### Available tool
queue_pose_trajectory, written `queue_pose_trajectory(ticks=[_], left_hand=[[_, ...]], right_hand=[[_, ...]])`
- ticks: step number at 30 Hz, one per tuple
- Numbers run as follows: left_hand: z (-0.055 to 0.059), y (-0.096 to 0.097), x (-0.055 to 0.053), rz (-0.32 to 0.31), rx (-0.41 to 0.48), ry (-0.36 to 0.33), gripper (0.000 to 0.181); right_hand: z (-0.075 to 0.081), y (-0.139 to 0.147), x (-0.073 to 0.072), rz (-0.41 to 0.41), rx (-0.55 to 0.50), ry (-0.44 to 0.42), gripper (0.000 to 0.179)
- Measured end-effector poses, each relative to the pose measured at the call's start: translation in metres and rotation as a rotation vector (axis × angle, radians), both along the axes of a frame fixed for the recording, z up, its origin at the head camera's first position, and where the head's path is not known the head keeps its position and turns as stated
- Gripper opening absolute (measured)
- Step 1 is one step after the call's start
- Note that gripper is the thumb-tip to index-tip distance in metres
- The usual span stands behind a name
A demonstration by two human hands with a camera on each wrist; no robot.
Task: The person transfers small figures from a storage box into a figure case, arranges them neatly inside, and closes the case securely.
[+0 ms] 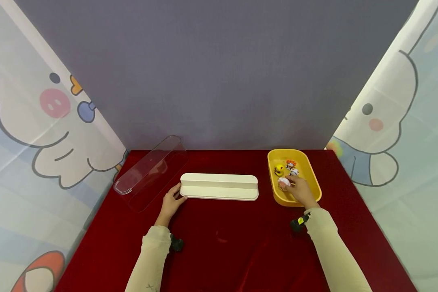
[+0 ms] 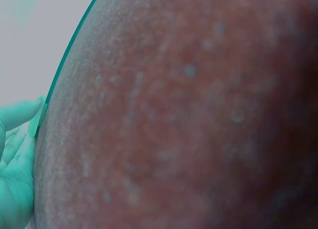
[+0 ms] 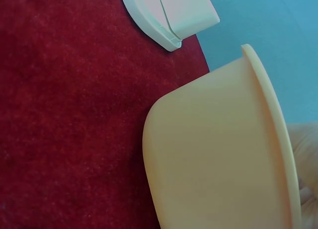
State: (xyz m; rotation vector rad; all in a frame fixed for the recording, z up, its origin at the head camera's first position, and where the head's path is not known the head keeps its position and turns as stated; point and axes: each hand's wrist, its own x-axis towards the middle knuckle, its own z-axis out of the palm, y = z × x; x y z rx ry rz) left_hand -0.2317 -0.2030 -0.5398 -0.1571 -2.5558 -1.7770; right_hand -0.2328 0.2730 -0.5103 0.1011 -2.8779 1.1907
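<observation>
A long cream stepped base (image 1: 219, 192) lies on the red cloth in the middle. Thumb and fingers of my left hand (image 1: 170, 204) hold its left end. In the left wrist view only part of that hand (image 2: 17, 174) shows, at the left edge. My right hand (image 1: 300, 190) reaches into a yellow basin (image 1: 315, 190) and pinches a small white-and-pink figurine (image 1: 284, 183). Beside it in the basin are a yellow duck figurine (image 1: 279, 170), an orange-haired figurine (image 1: 291, 164) and a white figurine (image 1: 294, 172). In the right wrist view, the basin wall (image 3: 218, 149) hides most of the hand.
A clear plastic cover (image 1: 124, 187) stands on the left of the red cloth (image 1: 219, 243), behind my left hand. A grey wall (image 1: 219, 81) rises at the back edge. Printed cartoon curtains (image 1: 387, 121) hang at both sides.
</observation>
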Motion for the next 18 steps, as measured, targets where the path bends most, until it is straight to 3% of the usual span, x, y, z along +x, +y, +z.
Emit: queue_pose_trajectory(ticks=[3, 11, 16, 18], left_hand=[[-0.001, 0.000, -0.001, 0.005, -0.002, 0.008, 0.065], [-0.032, -0.008, -0.016, 0.025, -0.008, 0.000, 0.069], [-0.034, -0.009, -0.016, 0.021, -0.002, 0.014, 0.069], [-0.024, -0.007, -0.011, 0.015, -0.002, 0.004, 0.068]], right_hand=[[0.000, 0.001, 0.000, -0.008, -0.028, -0.004, 0.042], [0.002, 0.001, 0.000, -0.035, -0.054, -0.056, 0.044], [0.003, 0.003, -0.001, -0.042, -0.133, -0.097, 0.046], [0.003, 0.004, -0.001, -0.040, -0.161, -0.109, 0.046]])
